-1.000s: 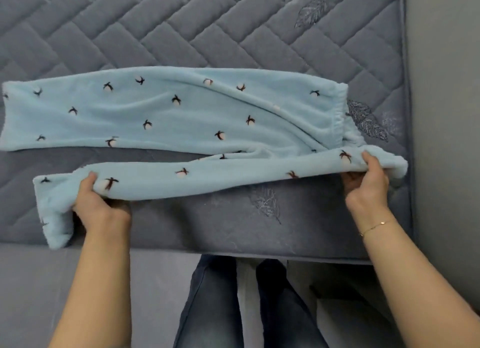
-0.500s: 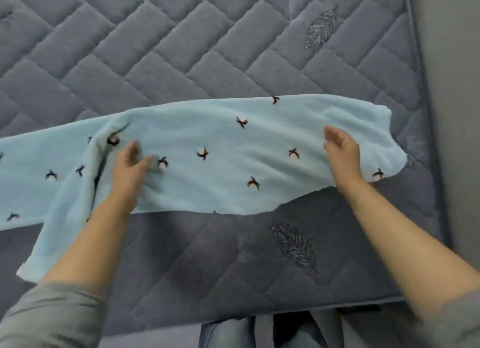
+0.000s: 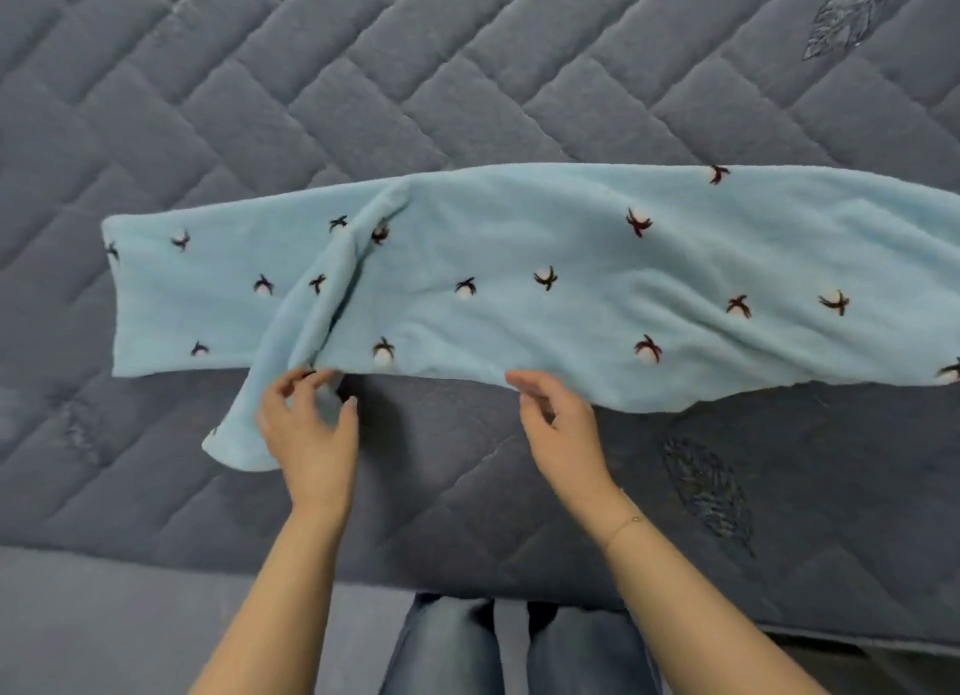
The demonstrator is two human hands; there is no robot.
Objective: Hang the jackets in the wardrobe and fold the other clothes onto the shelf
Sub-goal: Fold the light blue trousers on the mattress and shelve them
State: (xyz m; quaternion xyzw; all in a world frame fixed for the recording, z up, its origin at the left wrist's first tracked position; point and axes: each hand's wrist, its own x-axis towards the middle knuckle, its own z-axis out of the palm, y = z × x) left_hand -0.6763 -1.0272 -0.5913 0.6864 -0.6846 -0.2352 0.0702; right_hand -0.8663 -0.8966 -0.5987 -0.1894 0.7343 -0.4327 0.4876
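A home bedroom: grey quilted mattress [image 3: 467, 71] with fleece pyjama trousers [image 3: 519, 279].

One pale blue fleece trousers [image 3: 519, 279], one quilted grey mattress [image 3: 467, 71], two hands: left [image 3: 311, 429], right [image 3: 563, 429]
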